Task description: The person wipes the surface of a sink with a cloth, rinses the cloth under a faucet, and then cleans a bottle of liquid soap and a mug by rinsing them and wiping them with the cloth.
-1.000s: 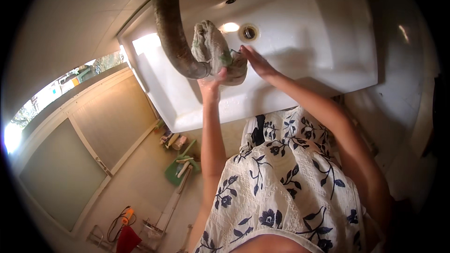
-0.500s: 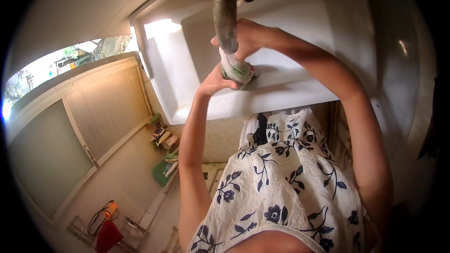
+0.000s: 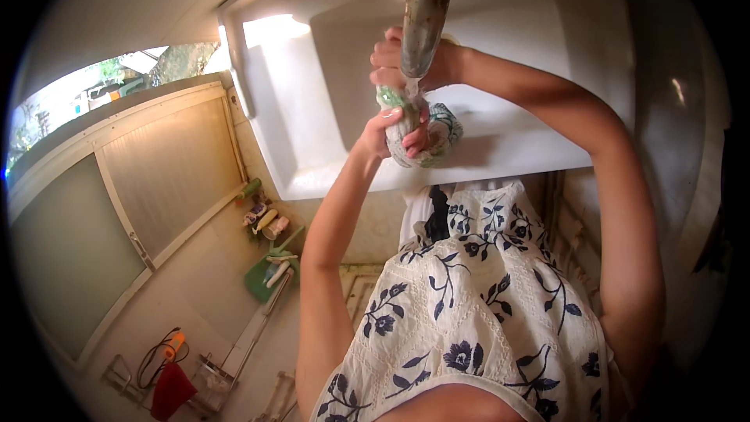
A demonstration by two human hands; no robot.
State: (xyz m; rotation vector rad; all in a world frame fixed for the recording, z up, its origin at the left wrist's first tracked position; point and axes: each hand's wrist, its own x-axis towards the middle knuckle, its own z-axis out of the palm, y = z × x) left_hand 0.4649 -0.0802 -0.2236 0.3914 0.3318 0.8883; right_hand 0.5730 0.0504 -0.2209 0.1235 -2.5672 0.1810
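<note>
A wet cloth [image 3: 400,144], white with green patches, is twisted into a bunch over the white sink [image 3: 332,178]. My left hand [image 3: 381,130] is wrapped round its lower part, the thumb on the near side and fingertips showing at the right. Higher up, my right hand [image 3: 387,64] is closed on the cloth's upper end, partly hidden behind the tap spout [image 3: 428,12]. A patterned loose end of the cloth bulges out to the right of my left hand. Water runs from the worn metal spout onto the cloth.
Frosted sliding panels [image 3: 170,162] stand at the left below a bright opening. On the floor lie a green dustpan [image 3: 264,277], a red object [image 3: 172,391] and an orange item with a dark cord [image 3: 175,344]. Several small items [image 3: 268,219] sit by the wall.
Both hands and the cloth have shifted slightly relative to the spout, and more of the cloth now shows at the right. My left fingers have come round it into sight. The view has shifted slightly.
</note>
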